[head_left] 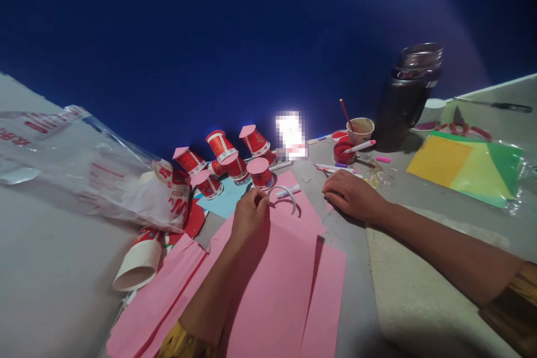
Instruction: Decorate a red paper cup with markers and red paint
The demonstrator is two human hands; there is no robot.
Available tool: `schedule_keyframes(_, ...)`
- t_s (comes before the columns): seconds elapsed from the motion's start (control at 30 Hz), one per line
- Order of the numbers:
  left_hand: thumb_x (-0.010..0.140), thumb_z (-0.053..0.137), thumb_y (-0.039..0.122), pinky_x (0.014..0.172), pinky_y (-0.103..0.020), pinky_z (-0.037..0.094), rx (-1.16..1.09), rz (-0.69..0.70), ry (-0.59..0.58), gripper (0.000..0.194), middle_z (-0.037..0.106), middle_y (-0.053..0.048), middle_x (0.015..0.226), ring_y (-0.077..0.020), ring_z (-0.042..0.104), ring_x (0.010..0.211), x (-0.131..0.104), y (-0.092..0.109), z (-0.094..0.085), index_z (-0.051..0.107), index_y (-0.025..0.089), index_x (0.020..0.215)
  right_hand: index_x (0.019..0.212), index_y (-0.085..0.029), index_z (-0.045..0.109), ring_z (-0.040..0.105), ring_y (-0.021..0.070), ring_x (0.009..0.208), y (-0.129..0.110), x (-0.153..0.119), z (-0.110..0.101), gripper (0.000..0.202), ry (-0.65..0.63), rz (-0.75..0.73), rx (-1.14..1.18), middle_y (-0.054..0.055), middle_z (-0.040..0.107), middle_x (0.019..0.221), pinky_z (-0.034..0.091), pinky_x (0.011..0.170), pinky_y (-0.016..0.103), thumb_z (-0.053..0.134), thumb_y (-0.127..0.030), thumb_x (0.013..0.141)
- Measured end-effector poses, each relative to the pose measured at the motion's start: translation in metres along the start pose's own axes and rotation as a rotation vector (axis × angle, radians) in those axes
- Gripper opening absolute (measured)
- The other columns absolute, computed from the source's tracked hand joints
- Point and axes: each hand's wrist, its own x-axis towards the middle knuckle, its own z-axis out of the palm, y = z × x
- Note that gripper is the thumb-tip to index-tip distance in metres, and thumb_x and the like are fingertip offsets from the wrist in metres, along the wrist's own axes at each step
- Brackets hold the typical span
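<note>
My left hand (250, 215) is closed in a pinch on a thin white ring (292, 201), which looks like the rim strip of a paper cup. It is held just over pink paper sheets (289, 268). A capped white marker (287, 191) lies on the paper beside the ring. My right hand (352, 194) rests palm down on the grey table, its fingers stretched out loosely and near several markers (335, 169). Past my left hand stand several small red paper cups (260, 178), upside down, most topped with pink paper discs; some rest on light blue paper (226, 194).
On the left are a clear plastic bag (104, 173) and a white paper cup (140, 260) on its side. Towards the right stand a dark flask (405, 106), a cup with a brush (361, 130), a red paint pot (344, 152), pliers (478, 130) and a packet of coloured paper (465, 168).
</note>
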Motion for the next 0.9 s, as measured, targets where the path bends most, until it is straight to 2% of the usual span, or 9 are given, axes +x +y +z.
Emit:
schedule_keyframes(0.2, 0.094, 0.049, 0.022, 0.069, -0.028, 0.044, 0.097, -0.041, -0.073, 0.019, 0.072, -0.001, 0.083, -0.0194, 0.067, 0.08, -0.007, 0.011, -0.007, 0.061, 0.023, 0.08, 0.091, -0.019, 0.076, 0.067, 0.0298, 0.097, 0.004, -0.001, 0.002, 0.021, 0.005, 0.006, -0.005, 0.012, 0.079, 0.096, 0.052, 0.091, 0.044, 0.059, -0.02, 0.103)
schedule_keyframes(0.33, 0.094, 0.056, 0.026, 0.065, -0.031, 0.039, 0.283, -0.1, -0.098, 0.013, 0.07, -0.002, 0.078, -0.0225, 0.065, 0.074, -0.005, 0.008, -0.024, 0.06, 0.024, 0.082, 0.091, -0.019, 0.076, 0.067, 0.0295, 0.097, 0.004, -0.001, 0.002, 0.021, 0.007, 0.009, -0.009, 0.011, 0.079, 0.096, 0.051, 0.091, 0.044, 0.058, -0.02, 0.103)
schedule_keyframes(0.43, 0.093, 0.059, 0.025, 0.068, -0.034, 0.039, 0.451, -0.167, -0.054, 0.007, 0.072, -0.007, 0.084, -0.0292, 0.068, 0.082, 0.001, -0.001, -0.042, 0.061, 0.024, 0.087, 0.09, -0.02, 0.076, 0.068, 0.0287, 0.096, 0.003, 0.0, 0.001, 0.021, 0.004, 0.006, -0.001, 0.011, 0.079, 0.096, 0.051, 0.09, 0.043, 0.059, -0.02, 0.102)
schedule_keyframes(0.53, 0.097, 0.054, 0.026, 0.076, -0.039, 0.046, 0.555, -0.168, -0.036, 0.013, 0.075, -0.015, 0.097, -0.036, 0.07, 0.098, 0.006, -0.008, -0.054, 0.065, 0.021, 0.093, 0.089, -0.02, 0.076, 0.068, 0.0288, 0.096, 0.001, 0.0, 0.0, 0.02, 0.008, 0.011, 0.011, 0.011, 0.079, 0.095, 0.051, 0.09, 0.043, 0.06, -0.019, 0.101)
schedule_keyframes(0.63, 0.101, 0.049, 0.028, 0.088, -0.046, 0.051, 0.581, -0.083, -0.073, 0.022, 0.073, -0.021, 0.117, -0.0397, 0.067, 0.116, 0.0, -0.007, -0.06, 0.068, 0.017, 0.104, 0.087, -0.02, 0.076, 0.067, 0.0288, 0.095, 0.001, 0.0, 0.001, 0.019, 0.028, 0.026, 0.028, 0.011, 0.079, 0.093, 0.051, 0.09, 0.043, 0.061, -0.02, 0.099)
schedule_keyframes(0.7, 0.101, 0.049, 0.029, 0.094, -0.046, 0.053, 0.565, -0.004, -0.128, 0.025, 0.071, -0.02, 0.126, -0.0374, 0.065, 0.122, -0.013, -0.003, -0.063, 0.069, 0.018, 0.111, 0.086, -0.02, 0.075, 0.068, 0.0278, 0.094, 0.002, 0.0, 0.001, 0.018, 0.06, 0.047, 0.045, 0.01, 0.079, 0.092, 0.051, 0.09, 0.042, 0.062, -0.02, 0.097)
schedule_keyframes(0.77, 0.097, 0.057, 0.03, 0.098, -0.043, 0.054, 0.524, 0.1, -0.222, 0.025, 0.071, -0.014, 0.132, -0.0331, 0.065, 0.126, -0.031, 0.003, -0.064, 0.07, 0.022, 0.117, 0.086, -0.021, 0.075, 0.069, 0.0268, 0.092, 0.003, 0.0, 0.001, 0.017, 0.115, 0.087, 0.058, 0.009, 0.079, 0.09, 0.052, 0.089, 0.041, 0.062, -0.021, 0.097)
schedule_keyframes(0.83, 0.092, 0.068, 0.032, 0.104, -0.041, 0.054, 0.442, 0.25, -0.356, 0.036, 0.067, -0.011, 0.145, -0.0315, 0.062, 0.135, -0.052, 0.01, -0.065, 0.068, 0.026, 0.127, 0.087, -0.021, 0.075, 0.07, 0.0262, 0.091, 0.005, 0.0, 0.0, 0.017, 0.189, 0.147, 0.062, 0.008, 0.079, 0.089, 0.053, 0.088, 0.041, 0.061, -0.023, 0.098)
schedule_keyframes(0.9, 0.087, 0.077, 0.035, 0.103, -0.041, 0.055, 0.37, 0.325, -0.485, 0.047, 0.064, -0.011, 0.151, -0.0323, 0.061, 0.138, -0.072, 0.019, -0.065, 0.066, 0.028, 0.131, 0.09, -0.022, 0.075, 0.071, 0.026, 0.093, 0.007, 0.001, -0.002, 0.018, 0.265, 0.217, 0.053, 0.008, 0.079, 0.092, 0.053, 0.088, 0.04, 0.06, -0.026, 0.1)
